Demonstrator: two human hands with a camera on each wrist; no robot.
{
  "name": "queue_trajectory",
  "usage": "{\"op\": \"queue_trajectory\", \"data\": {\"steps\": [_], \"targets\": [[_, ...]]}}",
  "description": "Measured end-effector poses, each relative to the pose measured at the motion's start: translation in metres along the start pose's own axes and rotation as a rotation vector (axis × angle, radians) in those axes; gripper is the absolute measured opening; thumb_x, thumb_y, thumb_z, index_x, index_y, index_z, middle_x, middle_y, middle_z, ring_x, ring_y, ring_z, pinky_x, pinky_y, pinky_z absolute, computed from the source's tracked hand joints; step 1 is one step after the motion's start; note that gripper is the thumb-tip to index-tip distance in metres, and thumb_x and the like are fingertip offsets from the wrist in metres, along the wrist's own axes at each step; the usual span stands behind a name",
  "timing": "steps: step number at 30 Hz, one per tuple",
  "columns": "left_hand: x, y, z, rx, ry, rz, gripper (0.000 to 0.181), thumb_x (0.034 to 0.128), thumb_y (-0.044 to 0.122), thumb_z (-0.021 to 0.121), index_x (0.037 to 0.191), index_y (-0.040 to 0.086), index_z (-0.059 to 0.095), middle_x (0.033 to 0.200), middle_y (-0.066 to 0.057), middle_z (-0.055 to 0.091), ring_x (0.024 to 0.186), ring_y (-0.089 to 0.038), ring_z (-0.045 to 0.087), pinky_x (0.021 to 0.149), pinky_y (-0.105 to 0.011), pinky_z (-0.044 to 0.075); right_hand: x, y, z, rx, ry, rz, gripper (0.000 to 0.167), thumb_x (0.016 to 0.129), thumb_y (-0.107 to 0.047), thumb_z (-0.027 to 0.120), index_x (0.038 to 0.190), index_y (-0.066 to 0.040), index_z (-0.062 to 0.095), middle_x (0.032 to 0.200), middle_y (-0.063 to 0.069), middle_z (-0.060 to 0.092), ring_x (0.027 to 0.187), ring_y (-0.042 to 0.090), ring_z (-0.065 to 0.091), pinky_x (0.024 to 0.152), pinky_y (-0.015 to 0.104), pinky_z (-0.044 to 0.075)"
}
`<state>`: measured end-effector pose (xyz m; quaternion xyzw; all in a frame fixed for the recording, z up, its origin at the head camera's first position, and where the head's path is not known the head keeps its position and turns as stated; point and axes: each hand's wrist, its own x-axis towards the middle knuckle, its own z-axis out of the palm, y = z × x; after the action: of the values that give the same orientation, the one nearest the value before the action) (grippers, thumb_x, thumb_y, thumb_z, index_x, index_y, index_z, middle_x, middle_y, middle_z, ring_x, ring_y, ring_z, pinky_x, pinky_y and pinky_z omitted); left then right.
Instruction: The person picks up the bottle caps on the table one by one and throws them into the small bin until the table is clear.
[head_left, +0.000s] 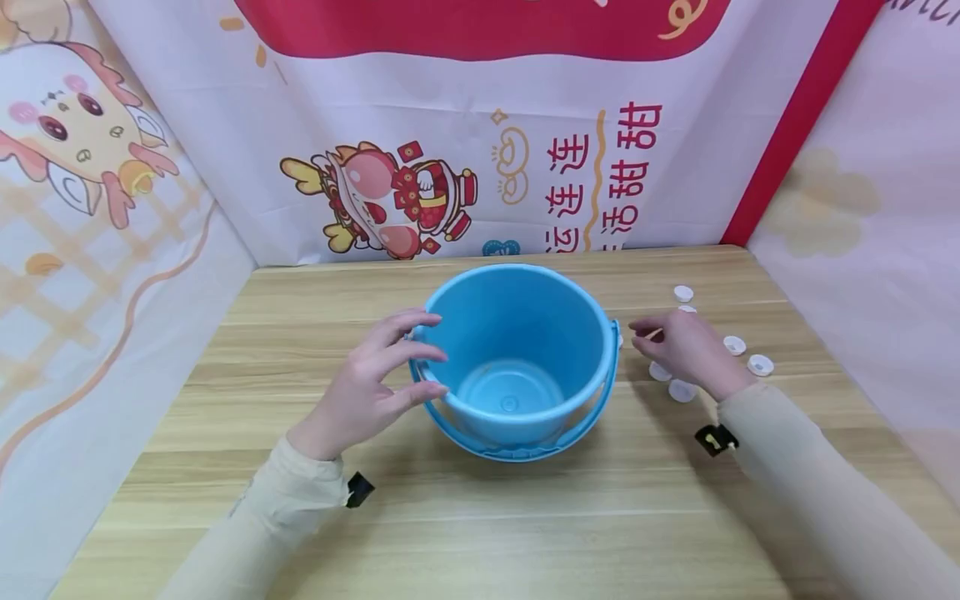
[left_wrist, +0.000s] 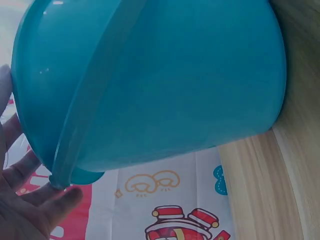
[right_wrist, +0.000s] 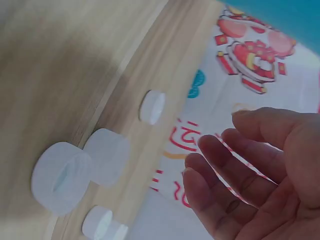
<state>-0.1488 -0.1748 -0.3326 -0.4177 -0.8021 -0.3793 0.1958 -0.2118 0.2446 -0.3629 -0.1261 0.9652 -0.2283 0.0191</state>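
Observation:
A blue bucket point(head_left: 517, 429) stands upright in the middle of the table, its handle lowered toward the near side. My left hand point(head_left: 371, 379) is at the bucket's left rim, thumb and fingers spread apart with their tips over the edge. In the left wrist view, fingers lie beside the handle joint point(left_wrist: 61, 180); whether they press on it I cannot tell. To the right of the bucket, my right hand point(head_left: 686, 346) hovers with loosely bent fingers and nothing in them. Several white bottle caps point(head_left: 761, 365) lie around and under it, among them one cap point(right_wrist: 152, 107) in the right wrist view.
The wooden table point(head_left: 525, 525) reaches back to a printed cloth point(head_left: 450, 100) hanging behind it, with more cloth along both sides. One white cap point(head_left: 619, 341) sits close against the bucket's right side, partly hidden by the handle.

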Motion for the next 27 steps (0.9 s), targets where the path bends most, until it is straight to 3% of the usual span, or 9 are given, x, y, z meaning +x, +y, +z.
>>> {"op": "queue_trajectory", "data": {"steps": [5, 14, 22, 27], "targets": [[0.002, -0.007, 0.002, -0.056, -0.002, 0.007, 0.024, 0.085, 0.032, 0.076, 0.099, 0.013, 0.072, 0.138, -0.013, 0.054, 0.135, -0.035, 0.042, 0.098, -0.049, 0.049, 0.022, 0.006, 0.006, 0.038, -0.083, 0.059, 0.039, 0.095, -0.019, 0.067, 0.128, 0.001, 0.063, 0.112, 0.017, 0.067, 0.098, 0.031, 0.063, 0.085, 0.048, 0.055], [0.004, -0.012, 0.002, -0.056, -0.007, 0.013, 0.032, 0.0847, 0.042, 0.071, 0.095, 0.012, 0.071, 0.125, -0.01, 0.064, 0.136, -0.035, 0.042, 0.104, -0.051, 0.042, 0.05, 0.009, 0.02, 0.047, -0.166, 0.119, 0.037, 0.093, -0.02, 0.069, 0.126, -0.003, 0.067, 0.107, 0.012, 0.068, 0.095, 0.03, 0.057, 0.086, 0.045, 0.05], [0.006, -0.012, 0.0, -0.05, -0.03, 0.031, 0.032, 0.0792, 0.035, 0.078, 0.095, 0.009, 0.072, 0.119, -0.009, 0.068, 0.136, -0.036, 0.043, 0.105, -0.048, 0.042, 0.059, 0.011, 0.03, 0.029, -0.195, 0.151, 0.025, 0.096, -0.017, 0.066, 0.117, -0.007, 0.073, 0.111, 0.014, 0.069, 0.1, 0.033, 0.059, 0.093, 0.055, 0.048], [0.007, -0.011, -0.002, -0.039, -0.044, 0.03, 0.03, 0.0781, 0.031, 0.08, 0.096, 0.009, 0.071, 0.119, -0.008, 0.068, 0.136, -0.035, 0.043, 0.105, -0.046, 0.042, 0.062, 0.011, 0.034, 0.007, -0.198, 0.173, 0.017, 0.096, -0.017, 0.063, 0.103, -0.01, 0.077, 0.1, 0.011, 0.071, 0.095, 0.032, 0.059, 0.094, 0.056, 0.047]]}}
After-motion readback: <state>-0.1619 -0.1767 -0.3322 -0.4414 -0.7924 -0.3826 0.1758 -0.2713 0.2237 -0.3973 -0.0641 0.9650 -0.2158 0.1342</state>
